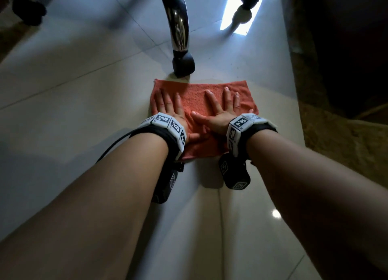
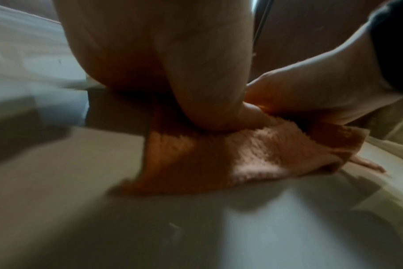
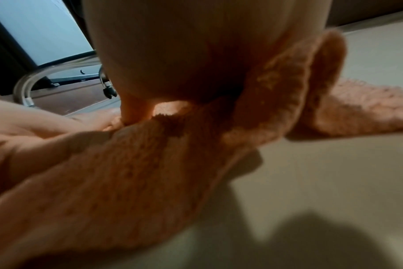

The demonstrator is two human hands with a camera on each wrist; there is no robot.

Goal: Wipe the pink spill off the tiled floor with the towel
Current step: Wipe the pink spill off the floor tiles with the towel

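Both hands press flat on the orange towel.

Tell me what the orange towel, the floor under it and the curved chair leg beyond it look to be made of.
Orange towel: terry cloth, matte, by its fuzzy looped pile in the wrist views; both flat hands, left and right, press on it.
Pale tiled floor: probably glazed ceramic or porcelain, glossy, with grout lines and window glare.
Curved chair leg: likely chromed metal, mirror-bright; its black caster looks plastic.

Under my palms: towel, rough looped terry cloth; tiled floor, glossy glazed; chair leg, polished chrome.
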